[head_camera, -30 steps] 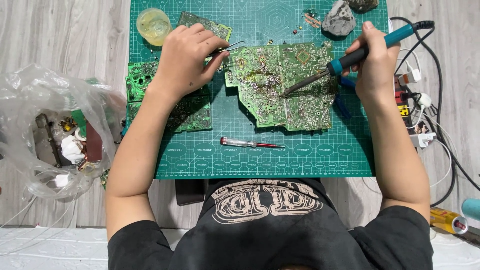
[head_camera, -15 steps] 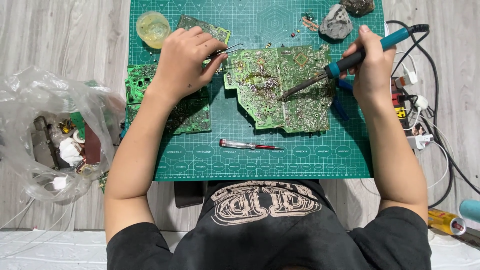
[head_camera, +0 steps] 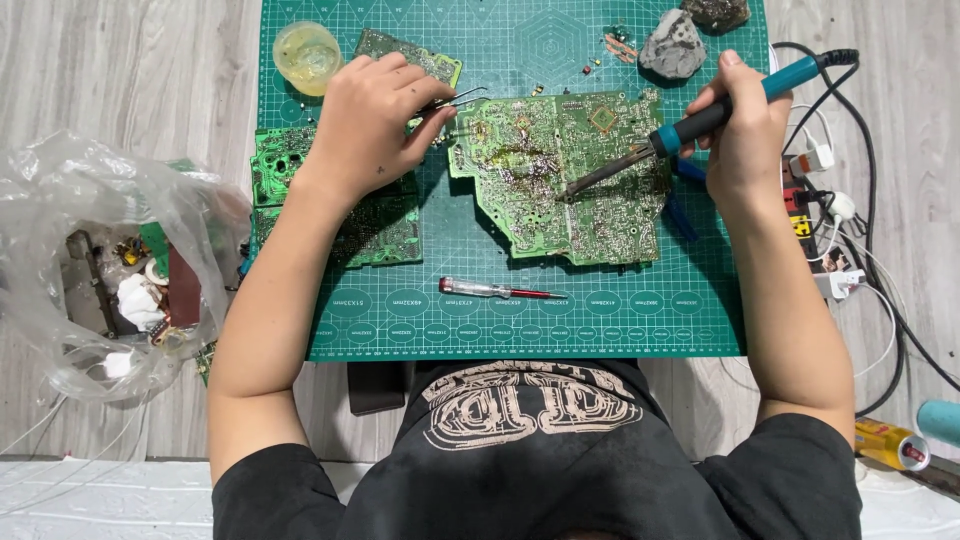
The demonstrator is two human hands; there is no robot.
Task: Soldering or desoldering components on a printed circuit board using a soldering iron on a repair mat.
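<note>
On the green mat [head_camera: 400, 310], a large board [head_camera: 560, 180] lies solder side up, near the middle and slightly toward the right. The right hand [head_camera: 745, 135] is closed around the teal-and-black handle of a soldering iron [head_camera: 690, 125], and the iron's tip rests on the board near its centre. The iron's cord runs off the handle's far end toward the tangle of cables [head_camera: 850, 220] at the mat's right edge.

The left hand [head_camera: 370, 125] is closed on tweezers [head_camera: 455, 100], whose thin prongs point right, to the board's upper left corner; whether they pinch anything is too small to tell. Under this hand and forearm lie smaller boards [head_camera: 385, 230], overlapping each other at the mat's left side.

A screwdriver [head_camera: 500, 291] with a clear handle and red shaft lies flat below the large board, apart from it. A round yellowish dish [head_camera: 307, 55] sits at the mat's upper left, and a grey stone [head_camera: 672, 45] at the upper right. Left of the mat, on the floor, a clear plastic bag [head_camera: 100, 270] holds scrap parts.
</note>
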